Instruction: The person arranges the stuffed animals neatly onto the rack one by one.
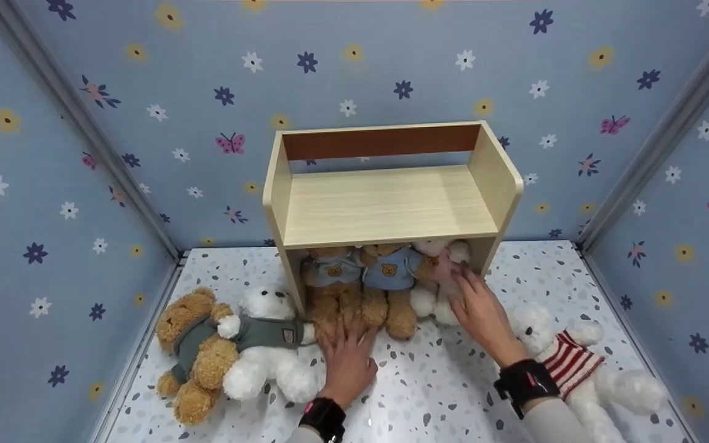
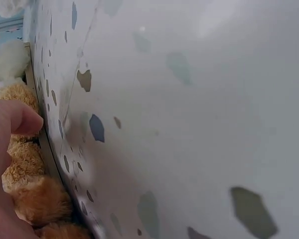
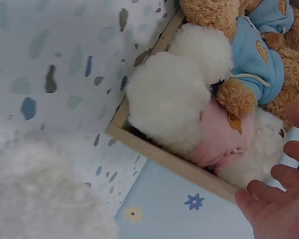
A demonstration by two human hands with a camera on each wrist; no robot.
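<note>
Two brown teddy bears in blue hoodies, one on the left (image 1: 334,272) and one in the middle (image 1: 388,271), sit side by side in the lower compartment of a small wooden shelf (image 1: 385,203). A white bear in a pink top (image 3: 224,132) sits at the compartment's right end. My left hand (image 1: 348,360) has its fingers extended over the feet of the left brown bear, and brown fur shows beside it in the left wrist view. Fingers extended, my right hand (image 1: 484,314) reaches up to the pink-topped bear. The shelf board hides parts of the bears' heads.
Left of the shelf, a brown bear in a dark green top (image 1: 197,351) leans against a white bear in a green shirt (image 1: 268,344). A white bear in a striped red top (image 1: 576,363) lies beside my right forearm. Flowered walls (image 1: 354,74) surround the speckled surface (image 1: 428,394).
</note>
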